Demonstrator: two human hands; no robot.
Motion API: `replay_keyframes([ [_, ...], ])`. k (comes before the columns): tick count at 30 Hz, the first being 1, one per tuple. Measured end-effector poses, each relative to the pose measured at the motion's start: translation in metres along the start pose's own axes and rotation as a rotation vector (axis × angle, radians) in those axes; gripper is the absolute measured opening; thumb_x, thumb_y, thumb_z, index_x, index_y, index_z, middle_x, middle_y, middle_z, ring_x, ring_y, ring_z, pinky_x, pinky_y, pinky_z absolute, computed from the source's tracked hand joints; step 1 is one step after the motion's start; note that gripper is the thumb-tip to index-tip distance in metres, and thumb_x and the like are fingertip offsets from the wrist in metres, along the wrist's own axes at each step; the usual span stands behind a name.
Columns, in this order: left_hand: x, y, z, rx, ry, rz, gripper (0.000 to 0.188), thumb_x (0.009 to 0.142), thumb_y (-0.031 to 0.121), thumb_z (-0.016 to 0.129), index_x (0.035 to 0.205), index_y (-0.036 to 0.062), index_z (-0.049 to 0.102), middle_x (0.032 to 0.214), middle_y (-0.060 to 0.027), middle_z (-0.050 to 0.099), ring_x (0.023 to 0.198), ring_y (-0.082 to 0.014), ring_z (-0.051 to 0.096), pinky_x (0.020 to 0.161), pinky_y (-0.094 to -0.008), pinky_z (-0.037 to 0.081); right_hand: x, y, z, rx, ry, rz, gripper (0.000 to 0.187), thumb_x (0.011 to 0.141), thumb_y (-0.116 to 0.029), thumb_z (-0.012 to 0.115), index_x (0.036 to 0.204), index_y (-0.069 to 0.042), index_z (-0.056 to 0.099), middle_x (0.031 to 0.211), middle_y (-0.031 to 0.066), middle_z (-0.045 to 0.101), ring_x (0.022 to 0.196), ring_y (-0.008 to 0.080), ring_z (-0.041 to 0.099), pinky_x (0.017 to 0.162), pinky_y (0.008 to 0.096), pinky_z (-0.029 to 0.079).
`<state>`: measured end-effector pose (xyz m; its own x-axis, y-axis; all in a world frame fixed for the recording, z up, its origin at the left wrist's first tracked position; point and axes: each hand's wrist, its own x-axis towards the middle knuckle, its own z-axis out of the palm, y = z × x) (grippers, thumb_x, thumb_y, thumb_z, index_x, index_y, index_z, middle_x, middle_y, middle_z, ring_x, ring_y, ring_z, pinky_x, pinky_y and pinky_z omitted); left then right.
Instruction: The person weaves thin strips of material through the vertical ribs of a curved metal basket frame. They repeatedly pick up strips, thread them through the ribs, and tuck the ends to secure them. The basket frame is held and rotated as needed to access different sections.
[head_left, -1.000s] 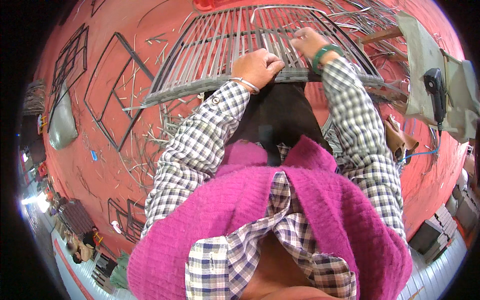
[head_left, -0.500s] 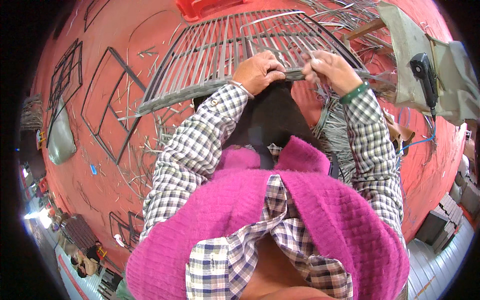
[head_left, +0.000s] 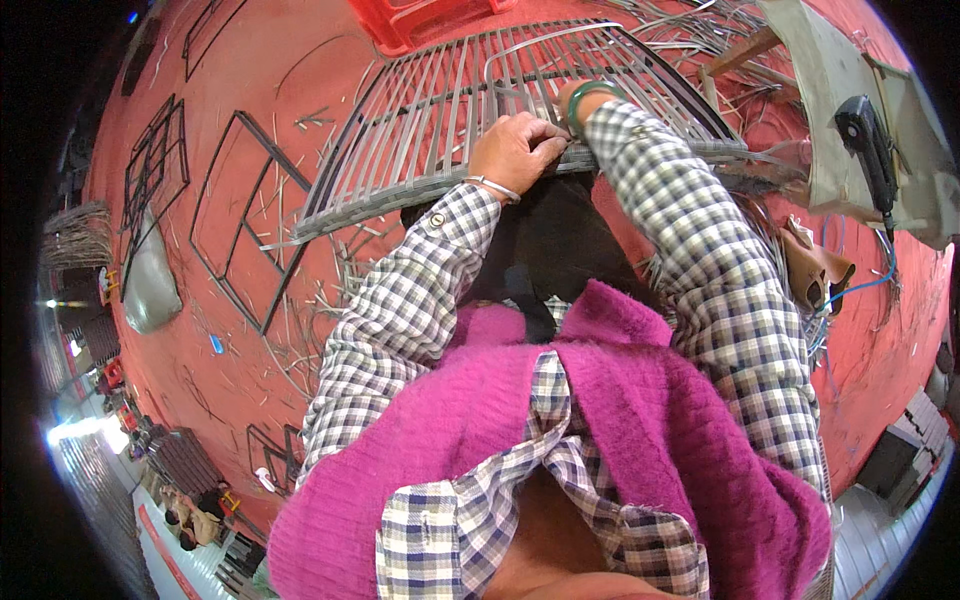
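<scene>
A frame strung with flat grey strips [head_left: 455, 115] lies tilted across my lap, its near edge woven into a thick grey band [head_left: 390, 195]. My left hand [head_left: 513, 152] is closed at this band, thumb and forefinger pinched together on the woven grey strip near the middle. Just beyond it, over the strung strips, my right hand [head_left: 568, 98] reaches in from the right. My right forearm and a green bangle cover most of that hand, so its fingers and anything in them are hidden. One pale strip loops over the frame's far side.
A red plastic stool [head_left: 425, 22] stands beyond the frame. Bare black metal frames [head_left: 240, 215] and a filled pale bag [head_left: 152, 290] are on the red floor at left. To the right, a black handheld tool [head_left: 868, 150] with a blue cable hangs on a cloth-covered support [head_left: 830, 60].
My right hand has swung left and away from me, from beside the band to over the strips beyond my left hand. The left hand keeps its hold.
</scene>
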<state>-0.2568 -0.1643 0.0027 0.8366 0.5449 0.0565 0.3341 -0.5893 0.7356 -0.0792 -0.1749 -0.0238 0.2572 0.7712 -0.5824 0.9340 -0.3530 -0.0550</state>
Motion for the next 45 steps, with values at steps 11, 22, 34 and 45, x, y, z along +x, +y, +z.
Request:
replay_keyframes([
  [11, -0.011, 0.013, -0.006, 0.405, -0.035, 0.176, 0.051, 0.07, 0.039, 0.073, 0.115, 0.0212, 0.057, 0.087, -0.0069, 0.062, 0.082, -0.0263, 0.058, 0.076, -0.039, 0.044, -0.151, 0.021, 0.004, 1.467, 0.287, -0.075, 0.032, 0.092, -0.015, 0.049, 0.118, 0.004, 0.049, 0.075, 0.0031, 0.053, 0.06, 0.0097, 0.048, 0.057, 0.0228, 0.04],
  [22, -0.038, -0.018, -0.042, 0.286, -0.149, -0.006, 0.061, 0.066, 0.034, 0.077, 0.122, 0.0226, 0.053, 0.084, -0.0017, 0.058, 0.081, -0.0231, 0.056, 0.076, -0.0375, 0.042, -0.258, 0.135, -0.056, 1.735, 1.217, 0.368, 0.014, 0.091, -0.008, 0.046, 0.102, -0.001, 0.052, 0.064, 0.0003, 0.044, 0.052, 0.0077, 0.041, 0.055, 0.024, 0.039],
  [34, -0.024, -0.009, 0.004, -0.037, -0.045, 0.243, 0.011, 0.074, 0.016, 0.071, 0.08, 0.0093, 0.066, 0.083, -0.004, 0.059, 0.081, -0.0203, 0.057, 0.07, -0.0315, 0.046, -0.396, 0.375, -0.006, 1.157, 1.258, 0.658, 0.024, 0.086, -0.013, 0.06, 0.106, 0.0, 0.056, 0.086, 0.0071, 0.058, 0.072, 0.0166, 0.057, 0.065, 0.0289, 0.047],
  [45, -0.02, -0.004, 0.013, -0.22, -0.024, 0.054, 0.018, 0.074, 0.018, 0.073, 0.075, 0.0042, 0.062, 0.07, -0.0026, 0.053, 0.06, -0.0112, 0.052, 0.056, -0.0258, 0.042, -0.19, 0.06, 0.053, 1.407, 0.02, -0.306, 0.038, 0.093, -0.016, 0.047, 0.126, 0.005, 0.047, 0.08, 0.007, 0.064, 0.053, 0.0068, 0.051, 0.048, 0.0198, 0.04],
])
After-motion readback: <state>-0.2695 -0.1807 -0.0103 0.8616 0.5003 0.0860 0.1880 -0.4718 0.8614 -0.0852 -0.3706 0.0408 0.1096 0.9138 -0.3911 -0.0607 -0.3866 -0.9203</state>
